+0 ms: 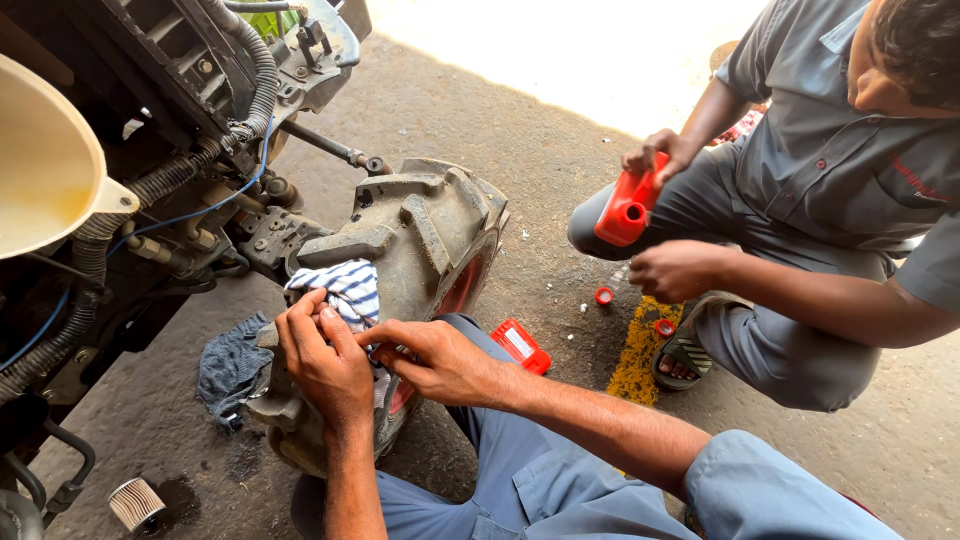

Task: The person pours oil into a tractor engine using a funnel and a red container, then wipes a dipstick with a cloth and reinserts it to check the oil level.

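Both my hands meet over a blue-and-white striped cloth (345,287) that lies on a lugged tractor tyre (430,225). My left hand (325,365) has its fingers curled on the cloth's lower edge. My right hand (435,362) pinches the same spot from the right. What lies between the fingertips is hidden. My blue trouser legs fill the bottom of the view.
A co-worker in grey crouches at right, holding a red oil can (628,208). Red caps (604,296) and a red flat container (520,345) lie on the concrete. A cream funnel (45,165) sits in the engine at left. A grey rag (232,365) and a filter cartridge (135,503) lie below.
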